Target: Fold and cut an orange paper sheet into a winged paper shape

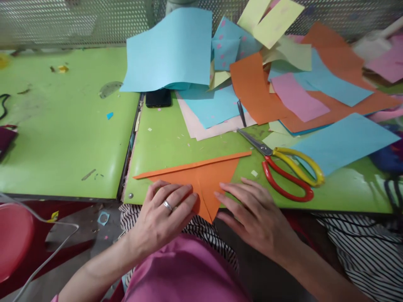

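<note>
An orange paper (204, 174) folded into a downward-pointing triangle lies at the near edge of the green table (163, 142). My left hand (163, 214), with a ring on one finger, lies flat on the paper's left half, fingers stretched out. On the right half rests my right hand (252, 209), fingers extended, their tips touching the paper near its centre crease. Neither hand grips anything. The paper's tip hangs past the table edge.
Scissors (283, 167) with red and yellow handles lie right of the paper. A heap of loose coloured sheets (267, 75) covers the far right. A black phone (158, 98) sits under a blue sheet. A second green table (63, 126) stands left; a red stool (14, 239) is lower left.
</note>
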The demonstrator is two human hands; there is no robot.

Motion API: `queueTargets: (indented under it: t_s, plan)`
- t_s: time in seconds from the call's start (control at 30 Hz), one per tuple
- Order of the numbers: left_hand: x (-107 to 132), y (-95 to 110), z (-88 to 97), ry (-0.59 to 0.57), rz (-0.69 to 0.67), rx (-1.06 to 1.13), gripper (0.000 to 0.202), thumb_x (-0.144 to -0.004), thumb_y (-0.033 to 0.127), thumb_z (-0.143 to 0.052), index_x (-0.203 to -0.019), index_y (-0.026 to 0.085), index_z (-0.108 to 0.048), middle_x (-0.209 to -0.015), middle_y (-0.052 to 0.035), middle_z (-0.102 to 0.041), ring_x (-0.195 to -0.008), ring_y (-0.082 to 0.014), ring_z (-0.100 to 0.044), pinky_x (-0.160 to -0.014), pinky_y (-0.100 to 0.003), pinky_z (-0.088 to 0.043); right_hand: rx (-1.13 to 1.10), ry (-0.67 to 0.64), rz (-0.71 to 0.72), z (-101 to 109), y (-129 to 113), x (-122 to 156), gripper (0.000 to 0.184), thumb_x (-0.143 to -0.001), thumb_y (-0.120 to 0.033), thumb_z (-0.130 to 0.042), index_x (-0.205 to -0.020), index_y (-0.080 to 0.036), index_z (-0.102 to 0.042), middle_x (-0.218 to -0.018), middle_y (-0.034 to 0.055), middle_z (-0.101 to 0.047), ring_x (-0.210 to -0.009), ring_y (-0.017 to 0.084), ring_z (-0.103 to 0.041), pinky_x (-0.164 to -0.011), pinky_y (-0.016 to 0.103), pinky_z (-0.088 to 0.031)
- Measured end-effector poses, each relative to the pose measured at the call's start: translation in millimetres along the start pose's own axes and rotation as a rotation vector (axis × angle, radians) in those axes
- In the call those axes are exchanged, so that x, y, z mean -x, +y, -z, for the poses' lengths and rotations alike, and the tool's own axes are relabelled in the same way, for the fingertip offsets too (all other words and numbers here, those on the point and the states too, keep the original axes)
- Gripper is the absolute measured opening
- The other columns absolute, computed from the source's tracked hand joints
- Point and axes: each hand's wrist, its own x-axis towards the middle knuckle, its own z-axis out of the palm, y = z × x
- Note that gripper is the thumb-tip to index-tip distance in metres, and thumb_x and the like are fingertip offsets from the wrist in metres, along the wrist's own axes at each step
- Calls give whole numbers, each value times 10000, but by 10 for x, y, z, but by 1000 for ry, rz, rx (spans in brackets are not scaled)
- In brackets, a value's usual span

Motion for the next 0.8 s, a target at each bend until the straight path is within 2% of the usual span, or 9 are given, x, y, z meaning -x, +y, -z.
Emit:
queueTargets:
  t_s: [0.13, 0.27, 0.33, 0.4, 0.47, 0.53, 0.6, 0.67, 0.8]
  plan:
    - [30, 1, 15, 11, 0, 64, 185, -861, 149, -652, -1043, 182, -648, -1028, -34, -735, -872, -171, -637, -834, -355, -486, -73, 72, -4, -35, -18, -35, 238, -854, -201, -639, -1090, -175, -617, -1049, 78, -684, -1015, 213, -588, -1009, 465, -449]
    - [34, -6, 37, -3, 75, 153, 154, -904, 139, -595, -1054, 159, -621, -1028, -40, -728, -913, -154, -645, -826, -300, -509, -233, 63, -58, 17, -25, -136, 155, -907, -177, -537, -1046, -199, -602, -1014, 57, -691, -957, 195, -602, -921, 434, -480]
    - [19, 0, 39, 17, 150, 137, 143, -926, 155, -570, -1066, 159, -600, -966, -30, -732, -844, -134, -659, -775, -267, -520, -300, 47, -156, 35, -45, -194, 108, -927, -187, -513, -997, -209, -591, -919, 34, -691, -861, 173, -610, -805, 369, -503]
    - [-8, 9, 35, 42, 258, 87, 194, -949, 190, -539, -1139, 160, -562, -900, -20, -731, -715, -118, -657, -660, -243, -520, -308, 54, -289, 35, -63, -246, 49, -930, -218, -528, -933, -208, -576, -809, 19, -666, -760, 156, -600, -698, 317, -495]
    - [-47, 16, 31, 40, 355, 56, 326, -961, 219, -519, -1276, 150, -475, -898, -23, -729, -630, -111, -643, -542, -228, -492, -285, 93, -400, 19, -70, -293, 60, -925, -260, -550, -920, -202, -565, -764, 19, -645, -707, 152, -600, -649, 299, -487]
    - [-95, 19, 33, 22, 397, 42, 445, -961, 228, -520, -1372, 136, -375, -952, -42, -722, -627, -113, -647, -488, -223, -471, -309, 119, -490, -5, -65, -340, 110, -921, -293, -560, -978, -200, -563, -762, 18, -652, -705, 157, -623, -637, 293, -489]
    - [-140, 18, 44, -10, 397, 0, 437, -959, 227, -522, -1364, 137, -385, -966, -54, -709, -665, -130, -658, -495, -230, -481, -375, 97, -569, -23, -52, -391, 181, -916, -310, -568, -1063, -207, -553, -761, 7, -670, -722, 164, -648, -641, 294, -493]
    - [-172, 17, 61, -53, 384, -54, 339, -965, 222, -502, -1297, 160, -465, -981, -63, -693, -709, -154, -660, -528, -250, -503, -423, 58, -620, -34, -39, -438, 219, -910, -321, -573, -1099, -213, -545, -750, -4, -680, -732, 171, -660, -649, 300, -493]
    - [-171, 10, 90, -86, 316, -99, 255, -973, 227, -474, -1209, 199, -566, -1073, -79, -657, -818, -196, -632, -639, -309, -542, -398, 14, -559, -47, -12, -498, 181, -915, -334, -560, -1049, -214, -579, -782, 6, -696, -753, 176, -655, -676, 317, -482]
